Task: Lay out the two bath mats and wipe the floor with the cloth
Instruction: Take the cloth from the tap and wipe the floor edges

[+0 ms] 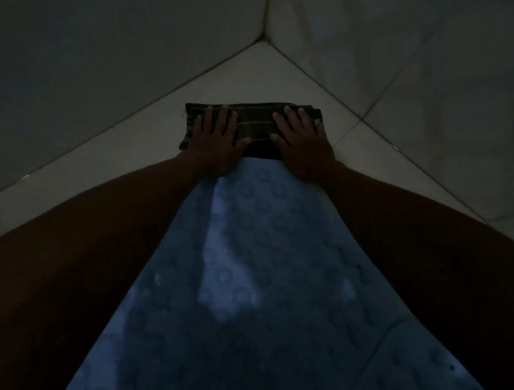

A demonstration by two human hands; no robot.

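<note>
A dark plaid cloth (pixel 256 127), folded into a strip, lies on the pale tiled floor (pixel 107 151) close to the room's corner. My left hand (pixel 214 142) presses flat on its left half with fingers spread. My right hand (pixel 302 142) presses flat on its right half the same way. A blue bath mat (pixel 254 256) with a raised ring pattern lies spread on the floor between my arms, and its far end touches the cloth's near edge. A seam crosses the blue surface at the lower right; whether that is a second mat I cannot tell.
The scene is very dim. A tiled wall (pixel 84 54) rises on the left and another (pixel 422 43) on the right, meeting in a corner (pixel 263 40) just beyond the cloth. Bare floor shows on both sides of my arms.
</note>
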